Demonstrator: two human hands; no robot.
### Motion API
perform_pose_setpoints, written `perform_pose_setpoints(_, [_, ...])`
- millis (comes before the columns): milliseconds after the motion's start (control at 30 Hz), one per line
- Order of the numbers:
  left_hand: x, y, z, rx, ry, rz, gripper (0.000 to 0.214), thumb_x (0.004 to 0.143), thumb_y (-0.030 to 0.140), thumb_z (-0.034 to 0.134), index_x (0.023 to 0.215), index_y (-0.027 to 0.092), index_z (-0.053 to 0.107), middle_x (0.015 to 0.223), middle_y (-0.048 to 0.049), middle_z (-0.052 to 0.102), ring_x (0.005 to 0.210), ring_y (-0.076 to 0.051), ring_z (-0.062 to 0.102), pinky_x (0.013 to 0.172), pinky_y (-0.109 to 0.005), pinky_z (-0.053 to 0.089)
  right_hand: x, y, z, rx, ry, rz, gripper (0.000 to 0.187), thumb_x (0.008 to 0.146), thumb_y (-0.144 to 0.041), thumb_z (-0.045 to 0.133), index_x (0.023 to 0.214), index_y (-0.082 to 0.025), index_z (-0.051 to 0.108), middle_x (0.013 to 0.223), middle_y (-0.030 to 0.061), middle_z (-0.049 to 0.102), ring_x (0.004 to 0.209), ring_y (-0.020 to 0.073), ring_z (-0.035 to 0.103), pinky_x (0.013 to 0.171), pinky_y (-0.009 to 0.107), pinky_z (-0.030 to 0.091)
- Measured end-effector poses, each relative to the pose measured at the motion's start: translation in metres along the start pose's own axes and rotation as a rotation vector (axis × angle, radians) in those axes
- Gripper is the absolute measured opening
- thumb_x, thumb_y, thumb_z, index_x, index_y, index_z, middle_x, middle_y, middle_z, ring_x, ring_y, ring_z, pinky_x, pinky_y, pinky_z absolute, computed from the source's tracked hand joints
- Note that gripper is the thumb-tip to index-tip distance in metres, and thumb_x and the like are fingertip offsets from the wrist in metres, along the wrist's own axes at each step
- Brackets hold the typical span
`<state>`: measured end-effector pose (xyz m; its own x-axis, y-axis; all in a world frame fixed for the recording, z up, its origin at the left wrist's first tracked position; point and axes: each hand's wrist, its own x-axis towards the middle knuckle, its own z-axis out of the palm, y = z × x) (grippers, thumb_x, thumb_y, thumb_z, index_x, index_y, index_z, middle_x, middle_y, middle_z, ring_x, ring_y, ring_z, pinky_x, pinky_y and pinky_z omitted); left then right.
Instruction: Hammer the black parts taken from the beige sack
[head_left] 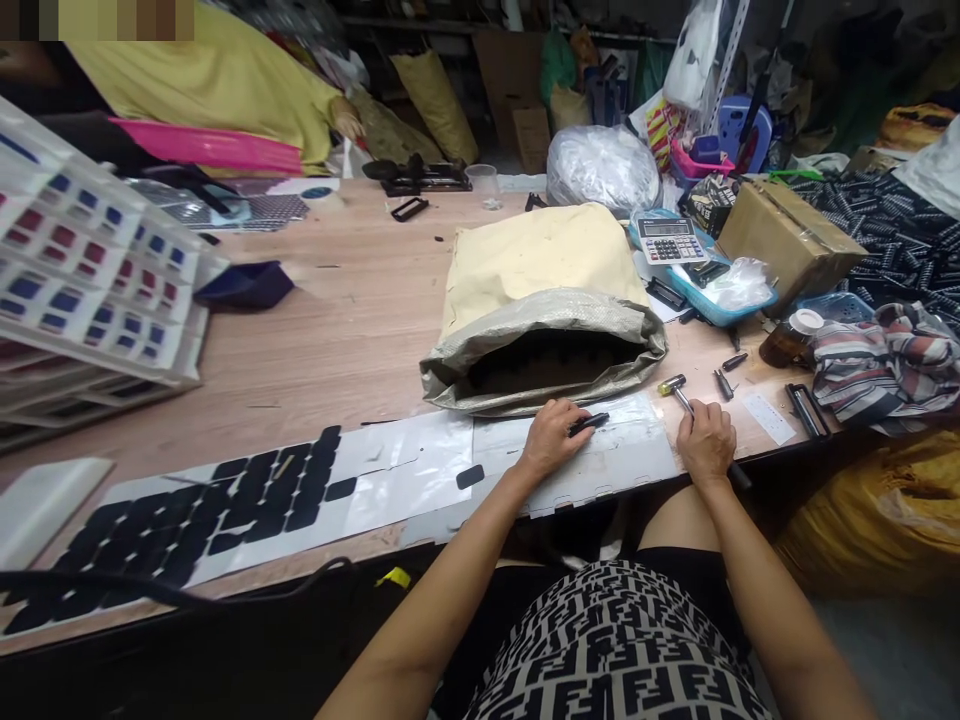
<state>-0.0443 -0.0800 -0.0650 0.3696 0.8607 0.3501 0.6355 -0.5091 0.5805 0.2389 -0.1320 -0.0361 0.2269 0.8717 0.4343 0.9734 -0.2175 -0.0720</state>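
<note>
Left hand [556, 434] pinching a small black piece [592, 424] over the white board [634, 450], free end at its 3 o'clock; can't tell if piece touches board. Right hand [706, 440] gripping the hammer [673, 385], head at 11 o'clock. Sack [540, 250] at 12. Looks like a positioning step; next move likely calls for a steady pinch, hammer kept clear.

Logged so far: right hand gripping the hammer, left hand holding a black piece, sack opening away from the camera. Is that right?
Not quite: the head view shows the sack opening toward the camera. The right hand does grip the hammer, and the left hand holds a black piece.
</note>
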Motion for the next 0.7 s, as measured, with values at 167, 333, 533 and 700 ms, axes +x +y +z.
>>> perform_pose_setpoints(167, [0.004, 0.0, 0.004, -0.016, 0.001, -0.024, 0.021, 0.088, 0.032, 0.07, 0.106, 0.022, 0.074, 0.094, -0.0038, 0.066, 0.086, -0.02, 0.055, 0.082, -0.036, 0.044, 0.003, 0.005, -0.002, 0.08, -0.024, -0.014, 0.027, 0.095, -0.024, 0.052, 0.113, -0.018, 0.07, 0.096, 0.01, 0.063, 0.088, 0.0239, 0.052, 0.073, 0.034, 0.034])
perform_pose_setpoints(333, [0.005, -0.005, 0.005, -0.092, 0.006, -0.059, 0.02, 0.087, 0.029, 0.072, 0.105, 0.021, 0.072, 0.096, -0.0027, 0.068, 0.087, -0.02, 0.056, 0.085, -0.036, 0.045, -0.005, -0.012, -0.015, 0.447, -0.027, 0.026, 0.03, 0.094, -0.026, 0.051, 0.115, -0.018, 0.071, 0.101, 0.0096, 0.069, 0.089, 0.0224, 0.061, 0.077, 0.033, 0.045])
perform_pose_setpoints(533, [0.007, -0.003, 0.003, -0.088, -0.007, -0.067, 0.02, 0.091, 0.033, 0.068, 0.107, 0.022, 0.073, 0.096, -0.0038, 0.066, 0.089, -0.02, 0.056, 0.085, -0.036, 0.044, -0.029, -0.06, -0.039, 0.797, -0.167, -0.145, 0.029, 0.099, -0.03, 0.049, 0.116, -0.021, 0.07, 0.101, 0.0079, 0.071, 0.093, 0.0207, 0.067, 0.086, 0.032, 0.052])
perform_pose_setpoints(700, [0.008, -0.001, 0.002, -0.065, -0.011, -0.071, 0.021, 0.093, 0.032, 0.066, 0.109, 0.024, 0.075, 0.094, -0.0045, 0.064, 0.089, -0.02, 0.056, 0.084, -0.036, 0.044, -0.034, -0.069, -0.036, 0.72, -0.148, -0.19, 0.03, 0.1, -0.031, 0.047, 0.117, -0.021, 0.07, 0.1, 0.0085, 0.071, 0.096, 0.0217, 0.068, 0.088, 0.034, 0.052])
